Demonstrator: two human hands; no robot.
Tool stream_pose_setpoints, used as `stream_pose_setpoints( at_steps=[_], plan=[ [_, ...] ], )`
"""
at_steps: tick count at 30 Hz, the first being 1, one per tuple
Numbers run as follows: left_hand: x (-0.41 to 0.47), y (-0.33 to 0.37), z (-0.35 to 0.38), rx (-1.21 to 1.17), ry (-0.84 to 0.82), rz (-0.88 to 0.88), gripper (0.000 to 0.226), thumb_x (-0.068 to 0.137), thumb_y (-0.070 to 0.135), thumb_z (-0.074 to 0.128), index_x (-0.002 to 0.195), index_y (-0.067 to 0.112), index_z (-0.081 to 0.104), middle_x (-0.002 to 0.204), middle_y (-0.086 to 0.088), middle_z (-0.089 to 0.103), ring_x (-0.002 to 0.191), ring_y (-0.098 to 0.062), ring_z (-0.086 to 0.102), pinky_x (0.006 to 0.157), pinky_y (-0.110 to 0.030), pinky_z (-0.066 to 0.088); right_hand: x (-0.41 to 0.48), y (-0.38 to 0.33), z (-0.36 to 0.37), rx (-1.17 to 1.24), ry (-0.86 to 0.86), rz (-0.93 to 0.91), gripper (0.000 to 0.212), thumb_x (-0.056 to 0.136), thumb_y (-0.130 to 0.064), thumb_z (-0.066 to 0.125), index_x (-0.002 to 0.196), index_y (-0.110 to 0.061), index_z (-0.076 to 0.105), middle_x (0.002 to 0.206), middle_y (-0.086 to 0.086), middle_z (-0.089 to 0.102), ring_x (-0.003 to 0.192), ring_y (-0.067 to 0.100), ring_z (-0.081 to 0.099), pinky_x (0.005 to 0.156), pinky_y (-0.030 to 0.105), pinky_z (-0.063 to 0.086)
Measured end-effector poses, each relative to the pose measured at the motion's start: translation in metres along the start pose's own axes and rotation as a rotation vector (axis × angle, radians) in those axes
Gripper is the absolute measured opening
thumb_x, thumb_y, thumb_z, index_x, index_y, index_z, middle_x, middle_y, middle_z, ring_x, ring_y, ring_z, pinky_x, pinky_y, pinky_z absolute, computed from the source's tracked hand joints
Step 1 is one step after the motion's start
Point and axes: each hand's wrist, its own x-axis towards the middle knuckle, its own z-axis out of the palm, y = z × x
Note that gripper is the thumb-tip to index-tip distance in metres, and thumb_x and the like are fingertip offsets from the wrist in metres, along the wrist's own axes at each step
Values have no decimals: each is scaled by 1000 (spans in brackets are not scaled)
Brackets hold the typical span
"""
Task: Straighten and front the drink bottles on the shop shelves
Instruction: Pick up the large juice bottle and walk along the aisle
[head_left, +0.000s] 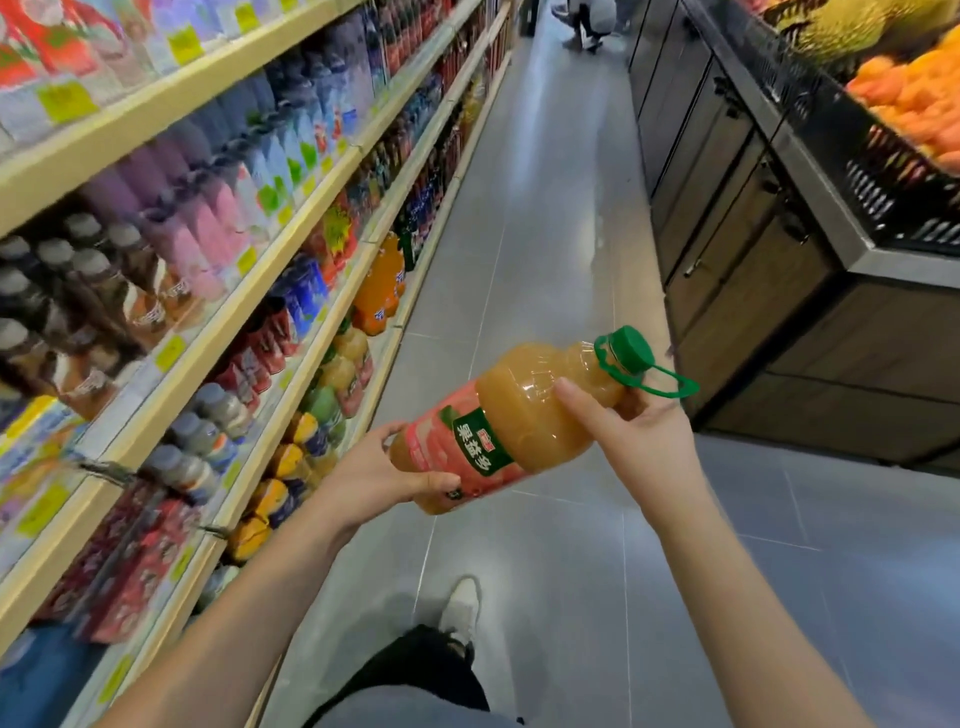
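Fingers (385, 433) of the left hand (363, 467) curl round the base of a smooth plastic juice bottle (524, 410). The right hand (639, 431) grips its rounded shoulder below the green cap (626, 345). The bottle is tilted over the grey tiled floor (519, 260), beside cream shelves (156, 122).

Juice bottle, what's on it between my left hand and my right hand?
Head view: between the left hand and the right hand lie the pink-and-green label and bare, juice-filled shoulder of the juice bottle.
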Motion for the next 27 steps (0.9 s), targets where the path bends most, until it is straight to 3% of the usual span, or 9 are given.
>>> stream_pose_setpoints(
  at_steps=[4,9,11,13,15,18,20,25,27],
  plan=[
    [68,33,-6,2,-19,-7,105,39,40,103,131,26,53,110,2,72,94,-7,72,76,-26,60,78,6,7,33,-18,-23,42,79,-22,88,114,-37,69,115,-14,74,108,6,70,86,24,59],
    [134,67,-5,-11,-7,-43,107,41,37,103,135,27,51,109,3,73,94,-8,73,86,-38,60,161,13,7,-5,-28,3,49,72,-42,90,116,-43,69,119,-13,73,113,9,69,96,44,58],
    [156,78,-3,-7,7,-63,112,38,41,103,136,28,50,111,4,72,95,-8,73,86,-38,60,190,17,6,-6,-36,6,49,68,-48,90,111,-53,68,120,-17,72,114,6,68,95,39,58],
    [189,90,-1,-10,28,-80,117,36,45,102,138,27,48,115,3,70,99,-10,71,89,-38,59,230,28,4,0,-65,26,48,66,-51,90,107,-61,67,119,-24,71,112,-1,67,89,23,59],
    [219,102,3,-23,53,-90,118,37,43,102,140,25,46,114,4,71,98,-8,72,87,-35,59,269,38,3,-3,-104,38,49,67,-50,91,109,-57,68,118,-27,70,110,-4,66,83,12,55],
    [266,117,12,-55,97,-111,114,44,31,102,141,23,43,108,7,71,88,-1,72,70,-18,57,331,52,1,22,-183,28,48,74,-36,91,118,-32,71,117,-15,74,111,4,68,89,18,56],
    [296,129,20,-106,138,-126,112,46,26,101,141,21,42,109,4,71,87,-1,73,66,-16,56,375,59,1,45,-241,9,45,76,-30,90,117,-26,72,116,-11,74,111,7,69,90,20,57],
    [357,165,37,-148,259,-151,100,49,24,100,134,21,47,108,3,72,89,-4,73,67,-19,58,479,67,1,68,-397,-31,40,79,-25,89,116,-24,72,114,-12,75,108,4,69,84,14,55],
    [377,176,36,-161,301,-162,103,48,29,101,135,22,47,111,3,72,94,-8,73,81,-29,60,517,67,7,58,-469,-45,40,81,-24,87,118,-20,71,115,-9,75,109,7,70,86,18,56]
  ],
)
